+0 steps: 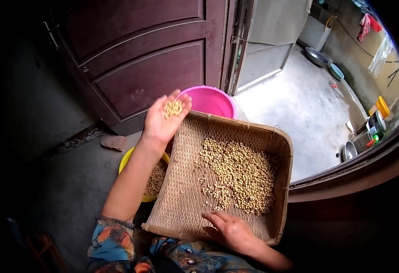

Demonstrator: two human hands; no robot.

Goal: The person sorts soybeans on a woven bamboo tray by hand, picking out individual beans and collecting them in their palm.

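Note:
A woven bamboo winnowing basket (174, 191) rests over my lap, with one low open side at the left. Pale yellow soybeans (240, 175) lie spread over its middle and right part. My left hand (165, 119) is raised palm up past the basket's far left corner, holding a small heap of beans (172, 108) in the palm. Down at the near edge of the pile, my right hand (229, 230) hovers over or touches the weave, fingers apart. Nothing shows in its fingers.
A pink basin (210, 101) stands beyond the basket's far edge. Below my left forearm is a yellow tub (125, 159) with beans in it. A brick (114, 142) lies near the dark red door (149, 77). Outside the doorway are basins (317, 57) along a wall.

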